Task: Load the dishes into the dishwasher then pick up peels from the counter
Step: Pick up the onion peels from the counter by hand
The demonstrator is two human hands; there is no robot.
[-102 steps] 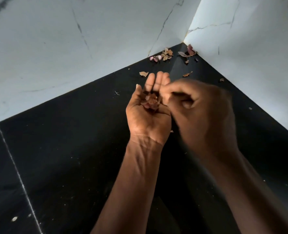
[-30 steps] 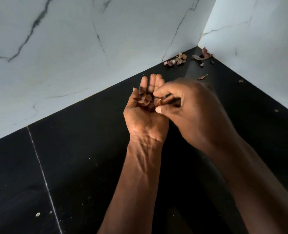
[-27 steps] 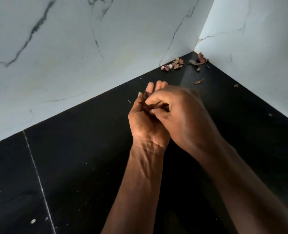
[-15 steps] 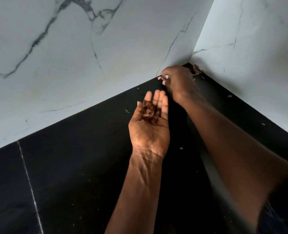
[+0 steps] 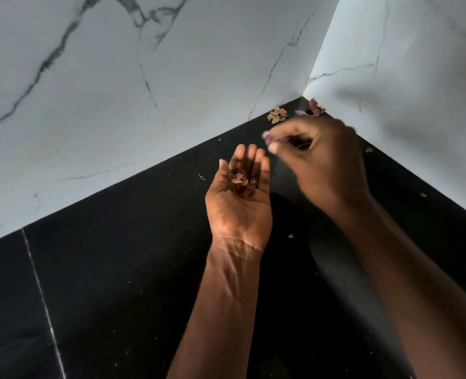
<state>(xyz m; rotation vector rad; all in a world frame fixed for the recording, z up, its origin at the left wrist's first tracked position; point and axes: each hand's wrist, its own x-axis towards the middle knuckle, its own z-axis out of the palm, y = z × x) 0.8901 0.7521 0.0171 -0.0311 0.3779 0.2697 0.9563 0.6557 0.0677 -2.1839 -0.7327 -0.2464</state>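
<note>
peels (image 5: 240, 179) lay in the left hand (image 5: 238, 206), its fingers nearly straight; the right hand (image 5: 322, 162), fingers curled, pinched a pale peel scrap (image 5: 265, 135) nearby.

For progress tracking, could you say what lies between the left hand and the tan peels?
In the head view, the right hand, pinching a pale peel.

A white grey-veined marble wall (image 5: 144, 91) meets a second, paler marble wall (image 5: 417, 64) in a corner.
</note>
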